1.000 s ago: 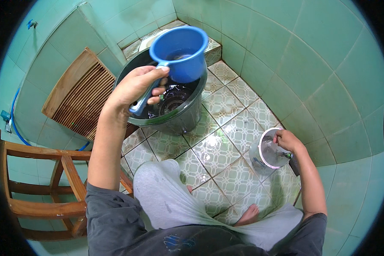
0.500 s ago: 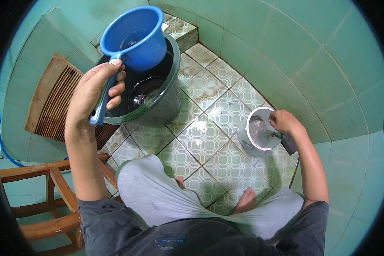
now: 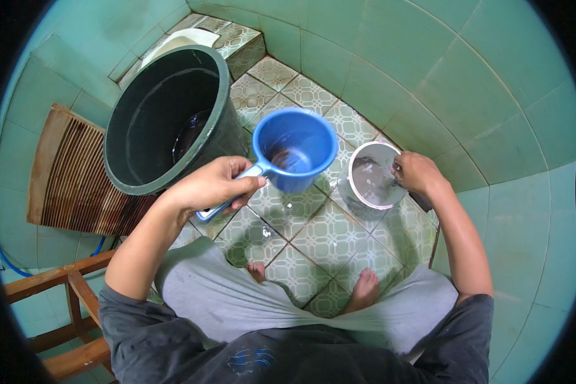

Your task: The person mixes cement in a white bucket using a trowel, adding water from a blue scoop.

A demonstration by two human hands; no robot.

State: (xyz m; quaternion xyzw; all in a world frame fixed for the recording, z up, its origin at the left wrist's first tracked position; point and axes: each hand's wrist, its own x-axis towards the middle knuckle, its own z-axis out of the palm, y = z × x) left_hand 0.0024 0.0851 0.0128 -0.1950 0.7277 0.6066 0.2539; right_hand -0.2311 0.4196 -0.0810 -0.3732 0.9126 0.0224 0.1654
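A blue plastic dipper (image 3: 301, 150) is held by its long handle in my left hand (image 3: 221, 185), whose fingers wrap around it. It hangs over the tiled floor, between a large dark green tub (image 3: 221, 118) and a small whitish bucket (image 3: 365, 203). Inside the dipper the bottom looks wet. My right hand (image 3: 419, 174) is closed at the small bucket's right rim, fingertips curled over the inner side. Those fingertips are partly hidden. Greyish, cloudy liquid shows in the bucket, and dark water lies low in the tub.
A slatted wooden piece (image 3: 77, 173) leans against the left wall. A wooden frame (image 3: 77, 278) stands at lower left near a blue hose (image 3: 13, 265). Behind the tub is a tiled step (image 3: 246, 51) with a pale fixture. My bare feet (image 3: 365, 288) rest on the patterned tiles (image 3: 294, 217).
My left hand has brought the dipper from above the tub rightward and nearer, toward the small bucket. My right hand stays at the bucket's rim. The whole view has shifted slightly.
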